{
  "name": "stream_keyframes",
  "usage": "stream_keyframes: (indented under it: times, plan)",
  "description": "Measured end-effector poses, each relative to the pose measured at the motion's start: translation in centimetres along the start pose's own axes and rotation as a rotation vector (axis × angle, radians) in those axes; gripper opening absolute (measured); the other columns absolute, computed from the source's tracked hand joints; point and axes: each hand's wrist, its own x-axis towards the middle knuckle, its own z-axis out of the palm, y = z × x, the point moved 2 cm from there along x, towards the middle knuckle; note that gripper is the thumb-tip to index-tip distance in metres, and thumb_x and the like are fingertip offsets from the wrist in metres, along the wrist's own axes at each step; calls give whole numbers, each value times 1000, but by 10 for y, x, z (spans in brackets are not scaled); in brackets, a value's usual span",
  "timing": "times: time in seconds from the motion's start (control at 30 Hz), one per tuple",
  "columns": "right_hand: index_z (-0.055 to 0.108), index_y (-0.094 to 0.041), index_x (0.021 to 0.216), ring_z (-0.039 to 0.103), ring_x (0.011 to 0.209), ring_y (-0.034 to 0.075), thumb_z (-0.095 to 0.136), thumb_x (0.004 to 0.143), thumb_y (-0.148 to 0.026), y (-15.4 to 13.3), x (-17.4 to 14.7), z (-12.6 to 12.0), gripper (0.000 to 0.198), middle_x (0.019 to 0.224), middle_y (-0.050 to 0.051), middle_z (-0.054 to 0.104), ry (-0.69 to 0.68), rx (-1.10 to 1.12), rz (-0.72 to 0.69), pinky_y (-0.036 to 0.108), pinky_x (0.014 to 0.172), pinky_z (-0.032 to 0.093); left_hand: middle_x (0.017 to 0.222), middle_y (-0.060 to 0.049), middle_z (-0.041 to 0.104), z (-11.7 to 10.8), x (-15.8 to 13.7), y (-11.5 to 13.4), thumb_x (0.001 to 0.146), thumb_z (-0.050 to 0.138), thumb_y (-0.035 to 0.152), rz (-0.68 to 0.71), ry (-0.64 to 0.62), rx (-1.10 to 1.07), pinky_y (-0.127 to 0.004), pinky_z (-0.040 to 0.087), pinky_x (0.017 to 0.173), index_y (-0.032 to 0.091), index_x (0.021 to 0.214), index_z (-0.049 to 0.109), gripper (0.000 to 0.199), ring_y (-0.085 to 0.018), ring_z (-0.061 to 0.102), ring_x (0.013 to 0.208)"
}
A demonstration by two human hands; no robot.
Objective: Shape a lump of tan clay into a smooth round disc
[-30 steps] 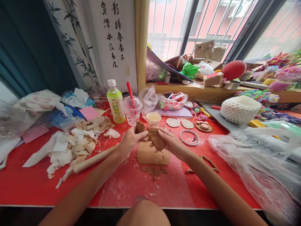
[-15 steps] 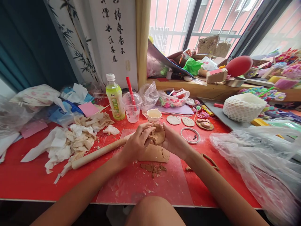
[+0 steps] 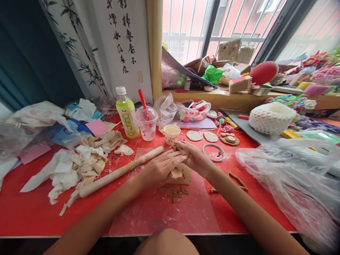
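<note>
A lump of brown clay [image 3: 183, 150] is held between my hands above the red table, mostly covered by fingers. My right hand [image 3: 196, 156] is closed around its right side. Across its near side lie the long, close-set fingers of my left hand [image 3: 165, 163], pressing it against the right hand; the left thumb is hidden. Just below them, a block of clay [image 3: 186, 177] with a rough, lighter patch on top rests on a clear plastic sheet [image 3: 164, 212]. Clay scraps [image 3: 174, 193] are scattered in front. A paper cup [image 3: 171, 134] stands right behind my fingers.
A wooden rolling pin [image 3: 119, 173] lies left, beside crumpled tissues [image 3: 79, 163]. Behind are a drink bottle [image 3: 128, 115] and a plastic cup [image 3: 146, 124]. To the right are flat clay discs [image 3: 194, 135], a white ring [image 3: 223, 154], clay strips [image 3: 239, 181] and a plastic bag [image 3: 281, 177].
The hollowed clay showed openly between my hands; now my left hand has moved right and down, fingers straightened across it. My right hand has closed further over it. The view has shifted slightly.
</note>
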Motion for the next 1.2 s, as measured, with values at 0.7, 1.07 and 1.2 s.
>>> stream_keyframes:
  times: [0.7, 1.07, 1.2]
  plan:
    - [61, -15, 92, 60, 63, 8, 56, 81, -18, -1, 0, -4, 13, 83, 2, 66, 152, -13, 34, 16, 46, 46, 47, 6, 40, -21, 4, -11, 74, 60, 53, -917, 386, -949, -14, 21, 31, 16, 60, 51, 40, -2, 31, 33]
    - [56, -19, 104, 64, 85, 17, 51, 86, -31, 7, -10, 17, 23, 103, 8, 64, -52, 19, 94, 31, 68, 55, 57, 4, 53, -29, 6, -11, 71, 58, 29, -911, 648, -1018, -15, 30, 37, 16, 80, 60, 16, -4, 44, 43]
    - [55, -17, 105, 57, 105, 18, 36, 90, -48, 15, -18, 32, 39, 115, 11, 58, -151, 177, 160, 33, 90, 47, 62, 4, 56, -26, 2, -11, 77, 57, 29, -841, 762, -847, -20, 48, 59, 18, 90, 61, 18, -7, 53, 55]
